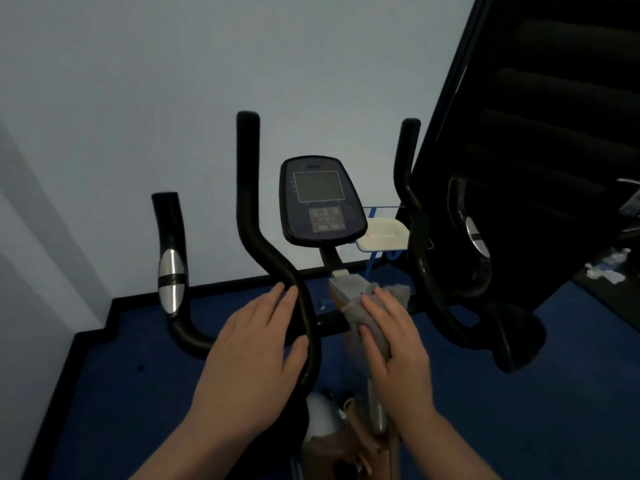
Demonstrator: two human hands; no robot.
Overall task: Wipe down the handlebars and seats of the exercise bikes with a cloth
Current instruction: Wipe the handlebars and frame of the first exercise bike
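Dark blue floor (pixel 138 393), exercise bike (pixel 349 441) standing on it, water bottle (pixel 614 256) lying far right

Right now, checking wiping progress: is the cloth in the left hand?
No, the grey cloth lies under the right hand; the left hand rests bare on the handlebar.

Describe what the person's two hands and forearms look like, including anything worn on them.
Both the left hand and right hand are bare: no gloves, rings, watch or wristbands visible. The forearms are uncovered too, with no sleeves showing down to the frame's bottom edge.
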